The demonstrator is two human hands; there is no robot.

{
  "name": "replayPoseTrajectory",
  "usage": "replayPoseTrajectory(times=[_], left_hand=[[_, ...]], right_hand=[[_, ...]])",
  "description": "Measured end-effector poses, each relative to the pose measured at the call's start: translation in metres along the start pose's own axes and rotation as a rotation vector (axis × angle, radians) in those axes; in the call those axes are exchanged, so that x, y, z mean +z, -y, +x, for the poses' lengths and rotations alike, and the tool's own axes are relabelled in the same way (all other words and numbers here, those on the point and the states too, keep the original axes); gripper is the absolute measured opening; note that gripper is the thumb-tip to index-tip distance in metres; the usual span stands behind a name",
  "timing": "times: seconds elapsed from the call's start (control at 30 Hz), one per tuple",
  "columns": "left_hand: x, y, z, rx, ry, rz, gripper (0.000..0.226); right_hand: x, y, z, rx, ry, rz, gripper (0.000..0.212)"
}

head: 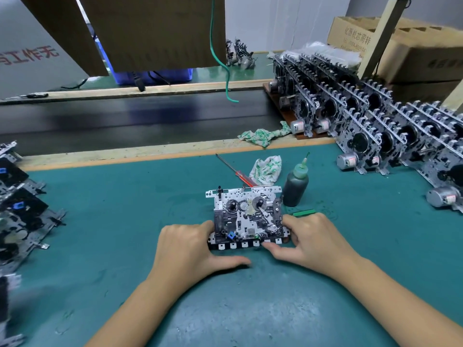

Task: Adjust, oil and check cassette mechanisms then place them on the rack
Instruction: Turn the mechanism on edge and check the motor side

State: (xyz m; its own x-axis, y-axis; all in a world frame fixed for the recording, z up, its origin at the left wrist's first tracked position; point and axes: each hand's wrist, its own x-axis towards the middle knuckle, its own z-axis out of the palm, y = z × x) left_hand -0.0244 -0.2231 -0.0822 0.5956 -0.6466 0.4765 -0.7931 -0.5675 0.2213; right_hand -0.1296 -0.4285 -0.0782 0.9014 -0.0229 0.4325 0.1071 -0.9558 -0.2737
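Here, one cassette mechanism (246, 216) lies flat on the green surface (125, 221), directly in front of the person, held at its near corners by both hands. The left hand (190, 244) grips the near-left edge, fingers curled against the side and thumb stretched along the surface below it. The right hand (309, 240) grips the near-right corner, its thumb pressing the row of white keys along the near edge.

The mechanism's long axis runs left to right. Its key row faces the person, its perforated metal top edge points away, and its reels and gears face upward.

This unit appears to be mid-process, probably being adjusted or checked. A green-capped oil bottle (295, 186) stands upright just beyond its far-right corner, and a red-handled screwdriver (236, 172) lies behind it, beside a crumpled cloth (266, 169). Many mechanisms already stand in rows on the rack (363, 116) at the right. More mechanisms (17, 209) lie stacked at the left, seemingly waiting.
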Motion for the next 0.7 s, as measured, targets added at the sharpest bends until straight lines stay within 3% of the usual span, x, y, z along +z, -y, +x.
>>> replayPoseTrajectory(times=[0.07, 0.2, 0.5, 0.7], left_hand=[[-0.002, 0.000, -0.001, 0.018, 0.013, -0.019, 0.067], [-0.003, 0.000, -0.004, 0.098, 0.007, -0.049, 0.061], [-0.003, -0.001, -0.002, -0.022, 0.035, -0.003, 0.066], [-0.002, -0.007, -0.002, -0.097, -0.020, 0.070, 0.061]], right_hand=[[0.000, -0.002, 0.000, -0.002, 0.000, -0.028, 0.046], [0.007, -0.002, 0.000, 0.094, 0.029, -0.116, 0.065], [0.002, -0.006, 0.000, 0.045, 0.173, -0.130, 0.055], [-0.004, -0.004, 0.001, -0.002, 0.196, -0.090, 0.067]])
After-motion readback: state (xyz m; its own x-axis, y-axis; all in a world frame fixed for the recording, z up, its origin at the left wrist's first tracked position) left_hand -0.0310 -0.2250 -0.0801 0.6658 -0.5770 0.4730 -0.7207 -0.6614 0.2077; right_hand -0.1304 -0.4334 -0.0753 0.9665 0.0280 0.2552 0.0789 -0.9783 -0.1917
